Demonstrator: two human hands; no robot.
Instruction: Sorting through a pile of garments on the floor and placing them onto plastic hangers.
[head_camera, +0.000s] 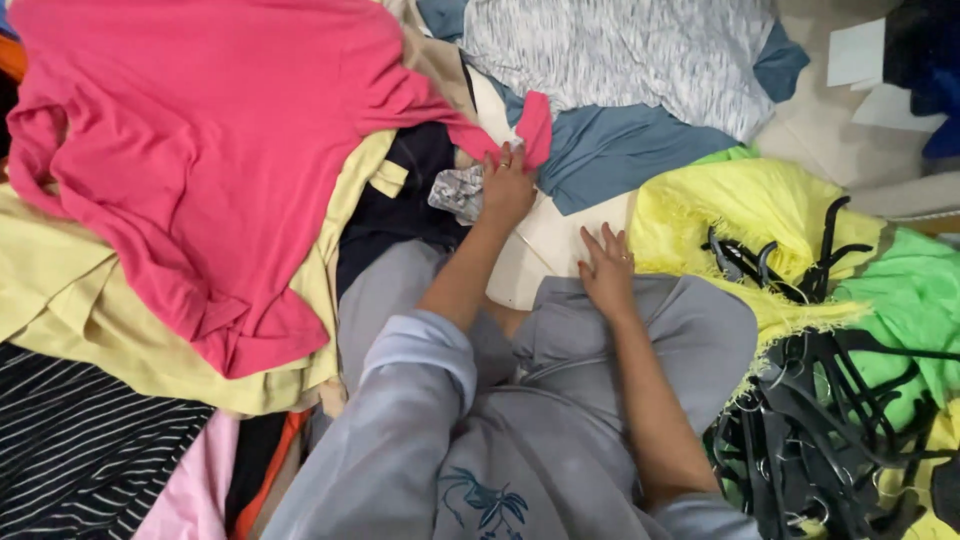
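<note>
Broadly, clothing covers nearly the whole field; the only bare patch is a pale surface (545, 245) between the two hands, with a little more showing at the upper right edge. One large pink garment (200, 150) spreads over the upper left, its sleeve stretching right to a cuff (535, 125) that lies just beside the left hand (507, 185). Under it lies one pale yellow garment (90, 320), running off the left edge. One grey-and-white heathered top (620, 50) with blue-grey sleeves sits at top centre. One bright yellow fringed cloth (720, 215) and one green garment (910, 300) fill the right side, with a tangle of black hangers (820, 420) over them; number not countable. One black striped garment (70, 450) occupies the lower left corner. A grey hooded garment (680, 320) lies under the right hand (607, 270), which presses flat on it, fingers spread and extended. The left hand's fingers are curled down, pinching the pink sleeve end, touching a small grey patterned cloth (458, 190). Two hands, both in grey sleeves.
</note>
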